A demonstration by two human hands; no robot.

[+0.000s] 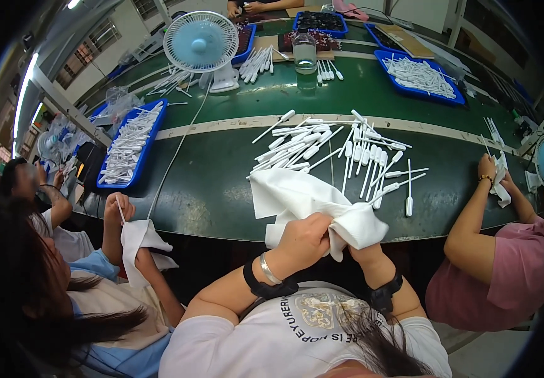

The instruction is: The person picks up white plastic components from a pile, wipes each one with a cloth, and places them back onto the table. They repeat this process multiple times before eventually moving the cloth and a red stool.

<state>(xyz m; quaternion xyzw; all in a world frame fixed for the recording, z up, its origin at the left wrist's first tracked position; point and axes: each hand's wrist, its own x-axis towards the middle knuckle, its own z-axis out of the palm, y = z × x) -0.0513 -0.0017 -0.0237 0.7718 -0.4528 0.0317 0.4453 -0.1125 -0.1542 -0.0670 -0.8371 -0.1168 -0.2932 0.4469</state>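
A white ribbed cloth is bunched between my hands at the near table edge. My left hand is closed, pinching a fold of it. My right hand is wrapped in the cloth, which hides most of its fingers. Out of the cloth by my right hand sticks a thin white stick with a wide oblong end; its other end is covered. Just beyond my hands lies a loose pile of similar white sticks, with more spread to the right. One lone stick lies nearest the edge.
Blue trays of white sticks stand at left and far right. A white fan and a glass jar stand across the green table. Co-workers sit on both sides: a left one's hand and a right one's hand hold cloths.
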